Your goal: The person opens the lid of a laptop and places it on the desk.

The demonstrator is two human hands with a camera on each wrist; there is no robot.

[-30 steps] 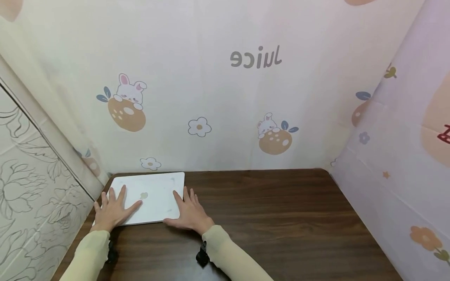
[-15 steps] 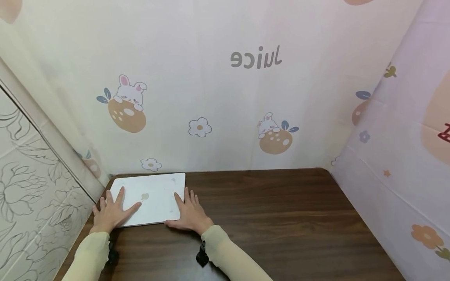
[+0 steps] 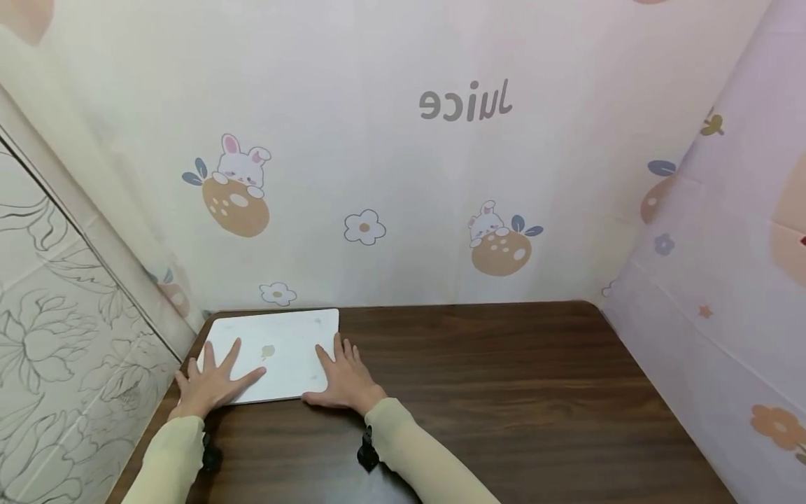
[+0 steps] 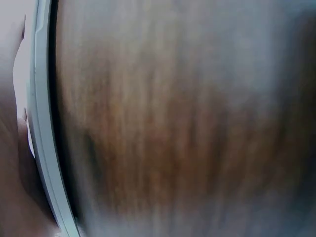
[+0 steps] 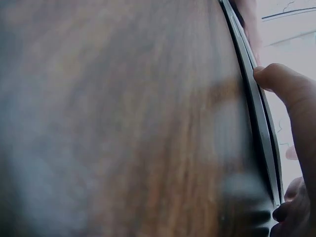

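Left grip (image 3: 209,386) of mine edged right on the laptop (image 3: 290,358) vs. prev. frame; laptop sat at far-left corner of the worktop (image 3: 478,413). I had both spread, right grip (image 3: 346,383) at laptop's near-right corner. Uneven push prob. could've skewed it past the far edge.

The person I watched wore long sleeves in a soft, pale yellow, the left sleeve (image 3: 166,458) and right sleeve (image 3: 431,451) both reaching the wrist, plain and lightly creased near the cuffs. Bare hands (image 3: 345,378) showed below them. A small black device sat at each wrist: the left device (image 3: 212,456) looked rounded, the right device (image 3: 367,455) blockier, with a narrow upper part. Their finer details were too small to make out.
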